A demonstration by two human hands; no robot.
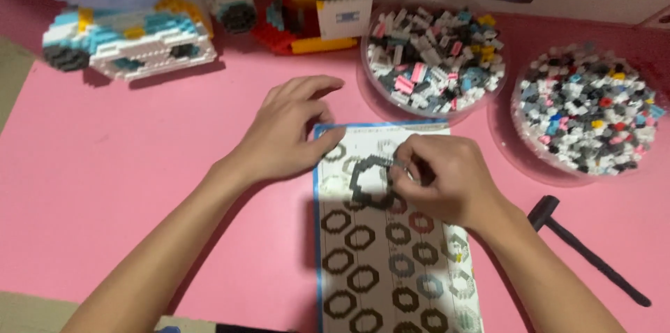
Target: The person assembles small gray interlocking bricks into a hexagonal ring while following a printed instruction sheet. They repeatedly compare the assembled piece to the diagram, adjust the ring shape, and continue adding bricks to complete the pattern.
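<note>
Pink tabletop (139, 165) fills the view, with a finished block car (129, 40) at ten o'clock. Two clear bowls of small bricks (434, 61) (585, 106) sit at one and two o'clock. At six lies the instruction sheet (391, 263), printed with rings. On it rests a black brick ring (368, 181). The left hand (286, 134) steadies it, fingers loosely curled. The right hand (440, 179) pinches its rim, seemingly pressing a brick in; firm, aligned pressure seems needed. A small black hammer (586, 249) lies at four.
</note>
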